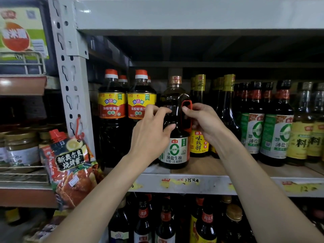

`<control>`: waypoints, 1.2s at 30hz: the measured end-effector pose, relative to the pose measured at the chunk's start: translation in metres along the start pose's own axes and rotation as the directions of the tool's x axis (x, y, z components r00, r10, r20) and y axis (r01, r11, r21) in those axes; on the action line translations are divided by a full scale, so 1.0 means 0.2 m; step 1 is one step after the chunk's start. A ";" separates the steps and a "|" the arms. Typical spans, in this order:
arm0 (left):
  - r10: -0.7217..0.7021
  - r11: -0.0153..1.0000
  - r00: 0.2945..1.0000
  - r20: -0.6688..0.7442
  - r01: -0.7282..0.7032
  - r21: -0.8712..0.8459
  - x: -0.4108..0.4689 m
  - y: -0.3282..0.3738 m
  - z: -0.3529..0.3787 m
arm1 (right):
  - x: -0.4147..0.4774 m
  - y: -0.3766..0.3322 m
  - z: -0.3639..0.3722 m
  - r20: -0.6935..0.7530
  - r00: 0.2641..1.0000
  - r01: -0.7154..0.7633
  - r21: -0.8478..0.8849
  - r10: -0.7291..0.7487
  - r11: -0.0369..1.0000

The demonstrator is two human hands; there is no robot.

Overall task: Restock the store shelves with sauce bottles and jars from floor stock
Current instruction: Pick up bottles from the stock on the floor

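The left hand (150, 135) and right hand (206, 120) are bare, forearms too.

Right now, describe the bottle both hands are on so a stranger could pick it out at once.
Find the grey shelf whose front edge carries yellow price tags. Between the orange-capped bottles and the slim yellow-capped bottles stands the squat bottle that the left hand and right hand hold. It alone has a red loop handle and copper cap.
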State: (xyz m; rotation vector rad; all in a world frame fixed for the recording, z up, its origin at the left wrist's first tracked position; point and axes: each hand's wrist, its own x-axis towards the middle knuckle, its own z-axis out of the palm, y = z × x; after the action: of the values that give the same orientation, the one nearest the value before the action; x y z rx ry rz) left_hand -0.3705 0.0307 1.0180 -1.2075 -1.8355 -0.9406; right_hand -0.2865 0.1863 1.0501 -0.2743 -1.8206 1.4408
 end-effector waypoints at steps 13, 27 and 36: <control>0.332 0.779 0.943 -0.005 -0.277 -0.562 -0.52 0.88 0.44 | -1.38 0.40 -0.59 -0.627 0.754 0.009 -0.291 -0.197 0.957; 0.675 0.693 0.297 0.675 0.059 -0.719 -2.10 2.09 1.63 | -3.00 1.74 -1.90 -0.842 -0.125 -0.622 0.478 0.524 0.620; 0.527 0.848 -0.145 0.838 0.150 -0.508 -3.64 2.37 2.57 | -4.09 3.25 -2.37 -0.655 -0.220 -0.964 0.259 0.723 -0.059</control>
State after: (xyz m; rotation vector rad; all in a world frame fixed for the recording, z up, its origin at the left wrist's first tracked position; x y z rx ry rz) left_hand 0.1925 0.3209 0.2333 -3.1154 -2.2910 0.0710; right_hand 0.3981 0.2587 0.1324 -2.5217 -0.9796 1.3660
